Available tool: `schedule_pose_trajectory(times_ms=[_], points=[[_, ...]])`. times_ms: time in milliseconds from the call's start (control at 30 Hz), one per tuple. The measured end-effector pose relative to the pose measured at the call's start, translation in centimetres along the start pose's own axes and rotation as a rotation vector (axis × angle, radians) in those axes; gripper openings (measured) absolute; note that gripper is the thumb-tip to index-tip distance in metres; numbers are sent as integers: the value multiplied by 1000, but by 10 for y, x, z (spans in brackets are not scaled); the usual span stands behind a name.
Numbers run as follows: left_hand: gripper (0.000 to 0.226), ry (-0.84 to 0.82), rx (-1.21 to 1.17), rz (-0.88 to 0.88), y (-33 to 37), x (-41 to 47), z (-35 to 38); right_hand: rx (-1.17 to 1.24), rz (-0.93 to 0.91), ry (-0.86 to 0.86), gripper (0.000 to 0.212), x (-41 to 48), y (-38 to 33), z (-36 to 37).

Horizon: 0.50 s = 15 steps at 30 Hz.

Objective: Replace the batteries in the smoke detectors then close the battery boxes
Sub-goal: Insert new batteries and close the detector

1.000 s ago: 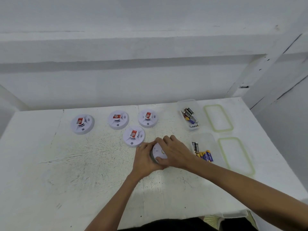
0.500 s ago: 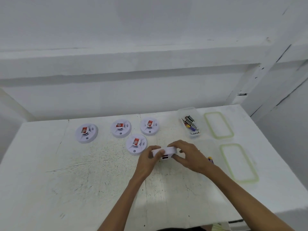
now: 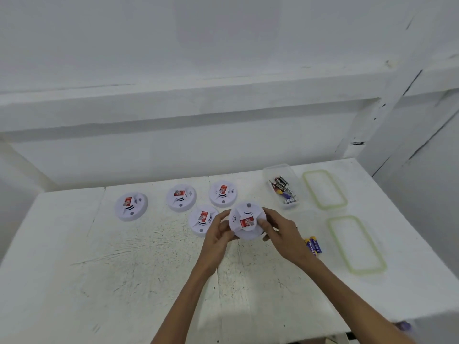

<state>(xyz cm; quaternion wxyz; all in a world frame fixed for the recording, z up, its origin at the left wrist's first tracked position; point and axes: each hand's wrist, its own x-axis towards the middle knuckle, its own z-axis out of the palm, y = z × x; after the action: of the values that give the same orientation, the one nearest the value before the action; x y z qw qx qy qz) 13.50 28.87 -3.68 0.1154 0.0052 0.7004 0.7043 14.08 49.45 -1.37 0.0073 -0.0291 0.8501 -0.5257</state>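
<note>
- White painted bench [image 3: 124, 281], scuffed. Its broad left and near parts give open room to set a unit down or turn it over. The right edge runs close past the lids, and the near edge lies under the forearms.
- Two clear lids with green rims [image 3: 324, 189] [image 3: 355, 244] lie flat at the right, apart from each other.
- One clear plastic tub [image 3: 280, 170] stands at the back, holding loose mixed batteries [image 3: 283, 189].
- Four round white smoke detectors with red stickers [image 3: 131, 206] [image 3: 181, 197] [image 3: 223, 194] [image 3: 202, 223] rest face up on the bench.
- A fifth round white smoke detector [image 3: 247, 223] is held just above the bench, sticker face to the camera. Its battery box on the back is hidden.
- The left grip [image 3: 218, 234] and right grip [image 3: 280, 234] each curl round opposite rims of that detector.
- Blue-and-yellow batteries [image 3: 313, 245] lie just beside the right wrist.
- Likely step: handling this one unit. I cannot tell whether its box is shut. Next it must either be turned back-up for access or set down beside the others, clear of the nearest one.
</note>
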Motion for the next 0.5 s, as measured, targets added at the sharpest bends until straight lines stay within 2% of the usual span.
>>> schedule_pose_trajectory(times_ms=[100,200,300,433,500], points=[[39,27,-39,25,2,-2,6,64,77,49,24,-2,-6,2],[35,154,-134,17,5,-4,13,229,236,0,17,-1,-6,2],[21,237,-155,-30,11,-1,17,320,323,-56,30,4,-9,3],[7,266,-53,-57,16,6,21,312,304,-78,32,8,-16,4],[21,270,-86,-98,15,10,22,291,270,-112,29,8,-19,6]])
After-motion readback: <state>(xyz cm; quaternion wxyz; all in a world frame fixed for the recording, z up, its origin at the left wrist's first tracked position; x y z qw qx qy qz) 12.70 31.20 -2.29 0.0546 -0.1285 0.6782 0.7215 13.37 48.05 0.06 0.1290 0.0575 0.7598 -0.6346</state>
